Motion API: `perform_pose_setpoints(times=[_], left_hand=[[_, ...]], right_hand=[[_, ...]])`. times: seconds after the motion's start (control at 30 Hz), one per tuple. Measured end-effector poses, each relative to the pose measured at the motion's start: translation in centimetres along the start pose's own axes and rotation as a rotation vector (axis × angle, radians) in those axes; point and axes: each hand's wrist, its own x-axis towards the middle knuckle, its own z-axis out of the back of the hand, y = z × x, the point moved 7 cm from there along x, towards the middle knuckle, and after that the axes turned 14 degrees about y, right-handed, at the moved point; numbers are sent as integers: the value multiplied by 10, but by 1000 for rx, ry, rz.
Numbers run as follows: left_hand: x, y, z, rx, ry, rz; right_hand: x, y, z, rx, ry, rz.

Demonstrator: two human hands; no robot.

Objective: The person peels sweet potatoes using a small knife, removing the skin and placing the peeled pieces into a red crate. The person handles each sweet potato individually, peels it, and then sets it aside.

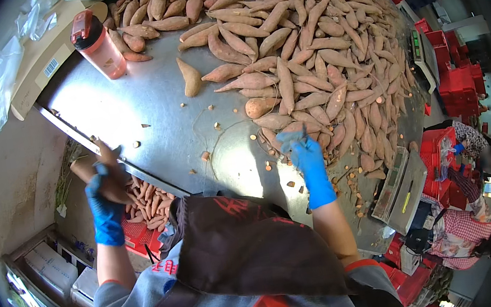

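My left hand [107, 206], in a blue glove, grips several sweet potatoes [83, 170] beyond the table's left edge. Below it, a red plastic crate [136, 232] holds a heap of smaller-looking sweet potatoes [151, 204]. My right hand [310, 163], gloved in blue with greyish fingertips, is raised at the near side of a large sweet potato pile [306, 50]. A thin dark tip [304, 130], like a small blade, sticks up from its fingers; the rest of that tool is hidden. One bent sweet potato [190, 77] lies apart on the metal table [164, 113].
A pink bottle [98, 47] stands at the back left, beside a cardboard box [44, 64] and plastic bags [4, 79]. Cut ends [268, 166] litter the tabletop. At right are a scale [401, 192], red crates [460, 92] and other people [462, 236].
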Motion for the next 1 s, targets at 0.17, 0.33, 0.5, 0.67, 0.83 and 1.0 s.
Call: perform_pose_setpoints(times=[0.17,0.33,0.5,0.67,0.83,1.0], left_hand=[[-42,36,217,-115,-427,55],[-32,93,222,68,-661,506],[-3,16,216,661,-673,58],[50,-47,43,765,-393,-300],[107,114,-111,484,404,339],[115,195,-234,-140,488,684]], right_hand=[[61,44,25,-185,-234,242],[107,63,17,-1114,-274,116],[107,52,30,-882,-78,23],[84,-19,47,414,212,83],[30,22,-9,685,-21,192],[-1,41,-11,173,21,222]])
